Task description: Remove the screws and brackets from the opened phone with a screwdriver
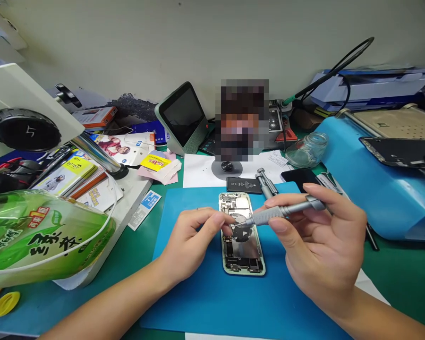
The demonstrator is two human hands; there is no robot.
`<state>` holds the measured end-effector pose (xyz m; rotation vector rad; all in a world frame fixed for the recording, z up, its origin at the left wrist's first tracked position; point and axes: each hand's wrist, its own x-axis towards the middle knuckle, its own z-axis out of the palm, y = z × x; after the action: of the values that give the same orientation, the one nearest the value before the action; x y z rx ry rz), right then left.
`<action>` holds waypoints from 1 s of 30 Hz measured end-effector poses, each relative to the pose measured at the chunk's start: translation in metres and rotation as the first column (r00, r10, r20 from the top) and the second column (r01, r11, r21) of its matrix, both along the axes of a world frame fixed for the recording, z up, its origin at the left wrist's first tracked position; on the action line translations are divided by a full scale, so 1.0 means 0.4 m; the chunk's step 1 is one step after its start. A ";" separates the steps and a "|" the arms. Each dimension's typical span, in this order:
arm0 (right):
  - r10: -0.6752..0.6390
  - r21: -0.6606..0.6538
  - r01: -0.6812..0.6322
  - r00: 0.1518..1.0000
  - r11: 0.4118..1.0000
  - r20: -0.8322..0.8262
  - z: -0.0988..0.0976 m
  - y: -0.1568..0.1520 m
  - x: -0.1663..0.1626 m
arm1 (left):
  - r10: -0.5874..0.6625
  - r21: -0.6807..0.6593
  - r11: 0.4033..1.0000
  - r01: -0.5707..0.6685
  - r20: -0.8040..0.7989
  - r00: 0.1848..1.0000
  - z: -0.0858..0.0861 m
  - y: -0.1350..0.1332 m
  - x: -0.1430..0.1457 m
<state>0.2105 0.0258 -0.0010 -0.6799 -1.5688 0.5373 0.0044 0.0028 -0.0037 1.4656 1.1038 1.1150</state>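
An opened phone (244,257) lies on a blue mat (184,302), its inner parts and circuit board bare. My right hand (322,245) holds a silver precision screwdriver (269,216) by its knurled handle and end cap, with the tip pointing left above the phone's middle. My left hand (191,243) comes over the phone's left side, thumb and forefinger pinched close to the screwdriver tip. Whatever sits in that pinch is too small to make out. Just beyond the phone are a black phone battery (243,185) and a second silver screwdriver (266,182).
At left, a green tea bottle (46,236) lies in front of a microscope stand (102,156). A blue machine (371,189) fills the right, a phone screen (403,151) resting on it. Behind are a glass jar (308,150), a dark phone (301,179) and a display device (182,118).
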 end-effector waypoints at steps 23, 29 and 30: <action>0.208 -0.373 -0.159 0.974 0.914 0.095 0.074 0.008 0.059 | -0.125 0.333 0.781 0.529 -0.746 0.654 0.006 0.001 -0.039; 0.237 -0.340 -0.156 0.948 0.928 0.212 0.016 0.000 0.082 | -0.194 0.286 0.680 0.675 -0.818 0.541 0.002 0.009 -0.049; 0.234 -0.333 -0.154 0.947 0.930 0.218 0.006 -0.002 0.084 | -0.198 0.282 0.672 0.684 -0.823 0.533 0.001 0.011 -0.050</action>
<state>0.2442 0.0249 0.0013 -0.8627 -1.8246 0.8904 -0.0158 0.0072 -0.0032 2.7047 0.7568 0.4095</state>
